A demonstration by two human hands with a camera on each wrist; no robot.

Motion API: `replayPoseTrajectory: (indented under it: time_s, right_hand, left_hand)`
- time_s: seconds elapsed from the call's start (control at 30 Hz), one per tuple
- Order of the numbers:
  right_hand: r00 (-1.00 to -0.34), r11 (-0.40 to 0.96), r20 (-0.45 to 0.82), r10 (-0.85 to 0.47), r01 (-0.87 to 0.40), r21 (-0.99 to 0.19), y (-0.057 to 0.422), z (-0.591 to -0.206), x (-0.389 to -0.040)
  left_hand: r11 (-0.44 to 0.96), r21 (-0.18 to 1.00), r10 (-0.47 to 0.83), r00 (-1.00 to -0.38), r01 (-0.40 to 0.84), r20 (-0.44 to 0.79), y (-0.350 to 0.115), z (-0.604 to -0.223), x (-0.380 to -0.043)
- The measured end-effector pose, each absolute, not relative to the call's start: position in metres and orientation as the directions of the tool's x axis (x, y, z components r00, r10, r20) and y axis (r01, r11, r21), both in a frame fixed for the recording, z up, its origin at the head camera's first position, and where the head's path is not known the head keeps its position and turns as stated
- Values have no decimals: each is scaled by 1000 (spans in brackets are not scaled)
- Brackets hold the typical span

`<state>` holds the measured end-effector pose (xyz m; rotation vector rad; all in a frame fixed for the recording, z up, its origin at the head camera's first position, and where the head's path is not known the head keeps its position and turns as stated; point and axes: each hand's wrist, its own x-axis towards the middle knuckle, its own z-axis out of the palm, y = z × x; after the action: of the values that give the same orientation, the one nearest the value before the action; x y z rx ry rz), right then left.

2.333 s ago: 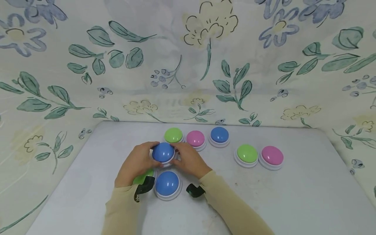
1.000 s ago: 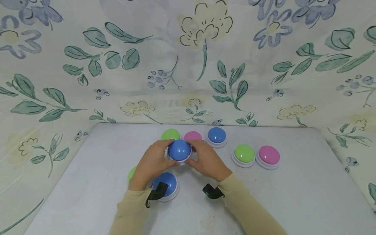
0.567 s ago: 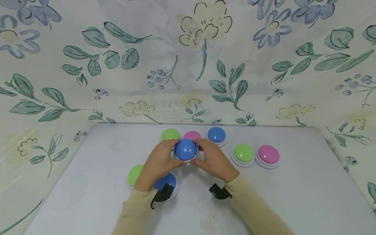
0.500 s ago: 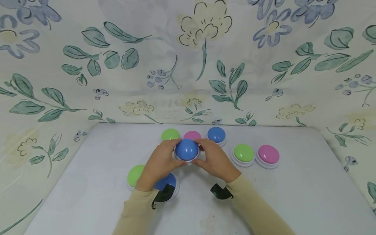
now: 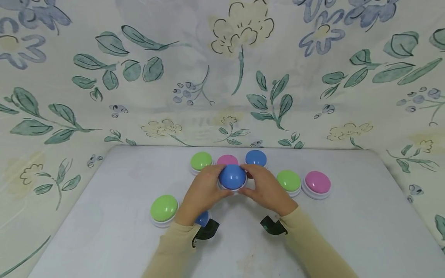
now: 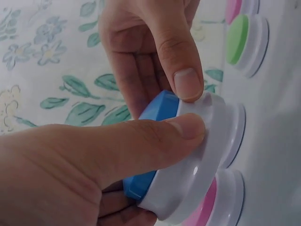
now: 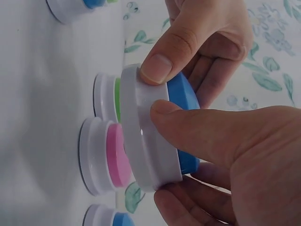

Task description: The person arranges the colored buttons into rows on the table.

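Observation:
Both hands hold a push button with a blue dome (image 5: 232,177) and a white round base (image 6: 188,160), lifted off the white table. My left hand (image 5: 203,189) grips its left side, thumb along the near side of the base. Opposite it, my right hand (image 5: 269,189) grips the right side in the same way. In the right wrist view the two thumbs press the white base (image 7: 150,136) a short way apart, fingers curled behind it. Just beyond the held button are a pink button (image 5: 227,159) and another blue button (image 5: 256,157), both partly hidden.
A green button (image 5: 201,160) stands at the back left of that row. Another green button (image 5: 289,180) and a pink button (image 5: 318,182) sit at right. Front left are a green button (image 5: 164,208) and a blue button (image 5: 202,219), mostly covered by my left wrist.
Both hands have carried the blue button from the left, near the front-left pair, rightward to the middle. The front-left green button has come into view from behind the left arm.

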<state>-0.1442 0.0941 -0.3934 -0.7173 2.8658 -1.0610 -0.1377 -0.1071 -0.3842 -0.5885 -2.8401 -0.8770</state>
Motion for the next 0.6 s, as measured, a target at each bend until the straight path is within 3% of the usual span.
replayPoseTrajectory:
  time_s: [0.6]
  right_hand:
    - [-906, 699, 96, -412, -382, -604, 126, -398, -149]
  left_hand:
    - [743, 512, 363, -903, 430, 232, -75, -397, -146]
